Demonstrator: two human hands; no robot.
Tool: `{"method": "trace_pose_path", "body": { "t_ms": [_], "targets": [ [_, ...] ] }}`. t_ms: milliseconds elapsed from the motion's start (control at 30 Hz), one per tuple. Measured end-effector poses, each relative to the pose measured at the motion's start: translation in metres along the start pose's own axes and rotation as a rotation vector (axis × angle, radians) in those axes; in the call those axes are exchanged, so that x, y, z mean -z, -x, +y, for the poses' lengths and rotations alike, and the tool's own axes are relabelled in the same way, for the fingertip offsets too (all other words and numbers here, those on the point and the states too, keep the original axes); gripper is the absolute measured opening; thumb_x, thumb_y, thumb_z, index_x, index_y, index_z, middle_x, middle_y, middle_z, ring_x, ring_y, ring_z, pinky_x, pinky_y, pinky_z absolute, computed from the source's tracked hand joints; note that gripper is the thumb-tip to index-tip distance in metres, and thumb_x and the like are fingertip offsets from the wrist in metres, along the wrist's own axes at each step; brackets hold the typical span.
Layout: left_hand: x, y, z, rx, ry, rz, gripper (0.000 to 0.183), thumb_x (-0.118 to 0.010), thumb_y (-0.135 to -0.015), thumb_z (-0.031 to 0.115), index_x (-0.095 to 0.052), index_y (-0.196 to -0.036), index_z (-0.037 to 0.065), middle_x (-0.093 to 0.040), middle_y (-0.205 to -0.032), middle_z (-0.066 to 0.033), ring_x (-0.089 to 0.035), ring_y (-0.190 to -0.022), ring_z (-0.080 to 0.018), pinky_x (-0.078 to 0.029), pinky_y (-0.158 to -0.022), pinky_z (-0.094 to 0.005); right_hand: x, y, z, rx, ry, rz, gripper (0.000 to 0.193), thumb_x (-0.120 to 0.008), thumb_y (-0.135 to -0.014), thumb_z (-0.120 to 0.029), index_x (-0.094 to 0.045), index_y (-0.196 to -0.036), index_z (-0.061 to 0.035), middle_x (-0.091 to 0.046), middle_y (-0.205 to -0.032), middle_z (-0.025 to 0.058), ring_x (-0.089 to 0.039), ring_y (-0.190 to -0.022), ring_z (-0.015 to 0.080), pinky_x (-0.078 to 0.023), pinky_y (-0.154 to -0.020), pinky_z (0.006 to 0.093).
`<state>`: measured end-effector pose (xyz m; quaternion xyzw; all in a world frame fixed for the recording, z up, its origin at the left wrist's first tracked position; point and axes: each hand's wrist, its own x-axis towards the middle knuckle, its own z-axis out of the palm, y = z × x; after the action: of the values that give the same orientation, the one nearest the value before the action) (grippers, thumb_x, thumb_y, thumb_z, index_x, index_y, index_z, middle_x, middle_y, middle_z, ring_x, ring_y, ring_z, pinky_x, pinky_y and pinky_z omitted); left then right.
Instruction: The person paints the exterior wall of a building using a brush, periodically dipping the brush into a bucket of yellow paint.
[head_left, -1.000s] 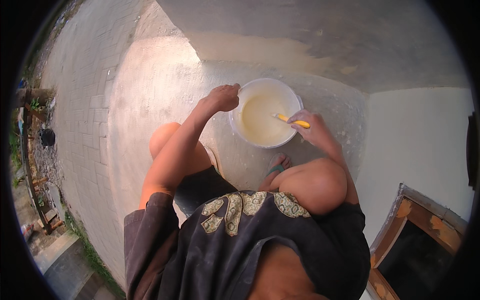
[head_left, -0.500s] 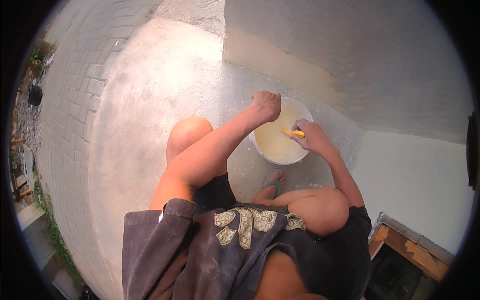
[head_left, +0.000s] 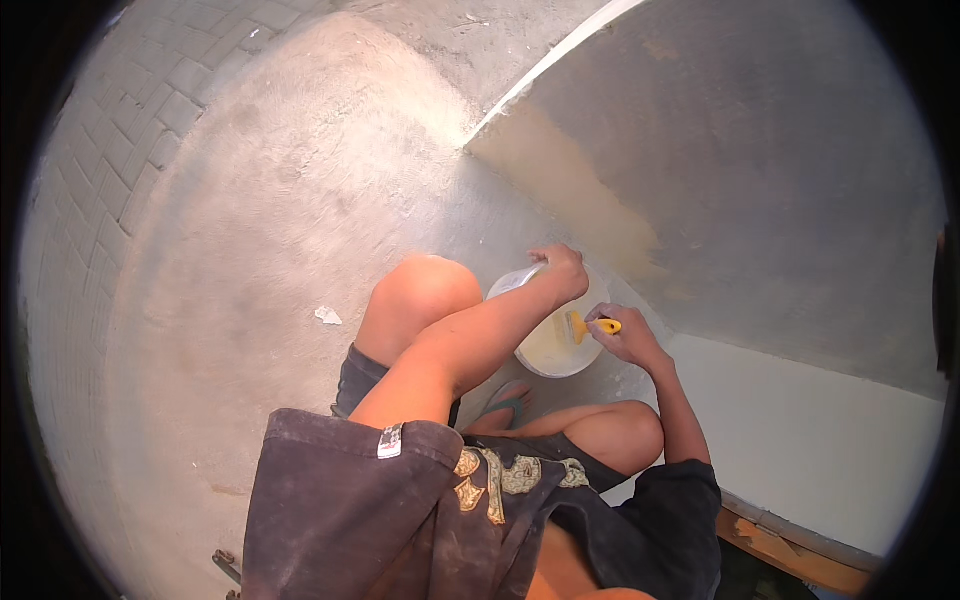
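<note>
A white bucket (head_left: 506,284) stands on the ground between my knees, tilted so that part of its outer wall shows. Pale cream liquid, like paint, lies inside it (head_left: 546,350). My left hand (head_left: 564,272) reaches across to the bucket's far rim, its fingers closed over the edge. In my right hand (head_left: 628,338) is a paintbrush (head_left: 578,328) with a yellow handle, pinched between the fingers. The brush head is over the bucket's opening; whether it touches the liquid or the inner wall I cannot tell.
A grey wall (head_left: 740,170) with a cream-coated strip along its foot rises close on the right. A pale wall section (head_left: 800,440) stands nearer, above a wooden frame (head_left: 790,550). A white scrap (head_left: 327,315) lies on the concrete floor (head_left: 260,220); paving blocks (head_left: 90,160) lie beyond.
The view has shifted, so the wall and bucket sit differently. The bucket now leans, showing its outer wall. The brush has turned, and its head shows more plainly. Both hands keep their holds.
</note>
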<state>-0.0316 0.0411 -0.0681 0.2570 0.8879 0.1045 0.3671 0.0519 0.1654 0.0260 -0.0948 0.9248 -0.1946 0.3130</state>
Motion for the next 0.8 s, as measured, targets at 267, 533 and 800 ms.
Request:
{"method": "trace_pose_path", "body": {
  "t_ms": [267,533,800],
  "targets": [
    [0.013,0.012,0.002,0.030,0.204,-0.076,0.037,-0.069,-0.075,0.023,-0.068,-0.108,0.006,-0.065,-0.110,-0.0158,-0.063,-0.100,-0.0367,-0.052,-0.083,-0.0521,-0.028,-0.024,-0.002,0.042,0.144,-0.123,0.024,-0.061,-0.082,-0.017,-0.066,-0.102,-0.0047,-0.066,-0.097,0.0174,-0.062,-0.091,0.0340,-0.047,-0.083,0.0412],
    [0.029,0.020,-0.009,-0.074,0.266,-0.315,0.031,-0.068,-0.077,0.017,-0.069,-0.106,0.006,-0.065,-0.113,-0.0131,-0.063,-0.101,-0.0346,-0.053,-0.083,-0.0514,-0.064,-0.045,0.044,0.100,0.081,-0.219,0.022,-0.060,-0.084,-0.018,-0.067,-0.104,-0.0107,-0.066,-0.103,0.0141,-0.061,-0.099,0.0316,-0.046,-0.088,0.0406],
    [0.023,-0.001,-0.002,-0.131,0.199,-0.423,0.032,-0.066,-0.079,0.017,-0.068,-0.110,0.007,-0.064,-0.114,-0.0133,-0.061,-0.104,-0.0362,-0.052,-0.083,-0.0547,-0.070,-0.051,0.059,0.177,0.132,-0.216,0.026,-0.059,-0.085,-0.019,-0.064,-0.110,-0.0113,-0.065,-0.107,0.0148,-0.059,-0.102,0.0320,-0.045,-0.090,0.0424]
  ]
}}
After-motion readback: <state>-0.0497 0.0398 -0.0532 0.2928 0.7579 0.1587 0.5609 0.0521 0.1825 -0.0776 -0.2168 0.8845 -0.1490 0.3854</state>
